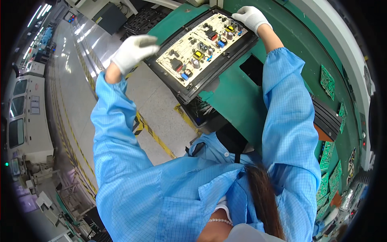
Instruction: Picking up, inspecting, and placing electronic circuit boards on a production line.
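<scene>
A black carrier frame (209, 80) lies tilted across a green work surface in front of me. In it sits a cream circuit board panel (189, 48), crowded with yellow transformers, blue parts, black heat sinks and round capacitors. My right hand (252, 19), in a white glove, is at the frame's far right corner with its fingers curled onto the edge. At the opposite end, my left hand (135, 52), also gloved in white, hovers beside the frame's left edge. Its fingers are stretched out, a little smeared by motion, and nothing shows in them.
Green circuit boards (327, 82) lie along the green surface on the right, near a dark ridged block (326, 117). A dark bin (201, 117) stands under the frame. Yellow-black tape (155, 137) marks the grey floor. White machines (30, 113) stand far left.
</scene>
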`<move>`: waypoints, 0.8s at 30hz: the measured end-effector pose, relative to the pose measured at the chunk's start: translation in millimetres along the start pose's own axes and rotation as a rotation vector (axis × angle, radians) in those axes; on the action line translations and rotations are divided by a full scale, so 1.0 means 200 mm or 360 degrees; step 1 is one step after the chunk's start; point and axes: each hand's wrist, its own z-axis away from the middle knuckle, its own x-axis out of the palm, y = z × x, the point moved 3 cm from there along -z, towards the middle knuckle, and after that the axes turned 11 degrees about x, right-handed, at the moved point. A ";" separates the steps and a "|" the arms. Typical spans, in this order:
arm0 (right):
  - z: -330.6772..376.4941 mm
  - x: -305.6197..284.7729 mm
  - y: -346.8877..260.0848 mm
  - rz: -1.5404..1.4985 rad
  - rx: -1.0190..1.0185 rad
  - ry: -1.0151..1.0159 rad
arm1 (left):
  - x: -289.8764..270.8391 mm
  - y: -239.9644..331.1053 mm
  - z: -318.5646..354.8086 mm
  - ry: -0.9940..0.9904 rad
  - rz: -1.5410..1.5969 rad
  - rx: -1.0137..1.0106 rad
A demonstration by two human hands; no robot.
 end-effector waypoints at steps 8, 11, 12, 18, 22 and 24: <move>-0.02 -0.02 -0.09 0.0236 0.0108 -0.0134 | 0.26 0.11 -0.59 -0.0056 -0.0762 0.0198; 0.02 -0.04 -0.13 0.0252 0.0173 -0.0130 | 0.31 0.13 -0.69 -0.0141 -0.1034 0.0166; 0.03 -0.04 -0.15 0.0268 0.0216 -0.0108 | 0.32 0.12 -0.72 -0.0155 -0.1089 0.0169; 0.04 -0.01 -0.18 0.0150 0.0471 -0.0097 | 0.25 0.01 -0.95 -0.0538 -0.0986 0.0136; 0.06 -0.02 -0.13 0.0139 0.0417 -0.0123 | 0.32 0.03 -1.15 -0.0261 -0.0680 0.0229; 0.10 -0.07 -0.11 0.0033 0.0363 -0.0091 | 0.39 0.06 -1.22 -0.0111 -0.0839 0.0311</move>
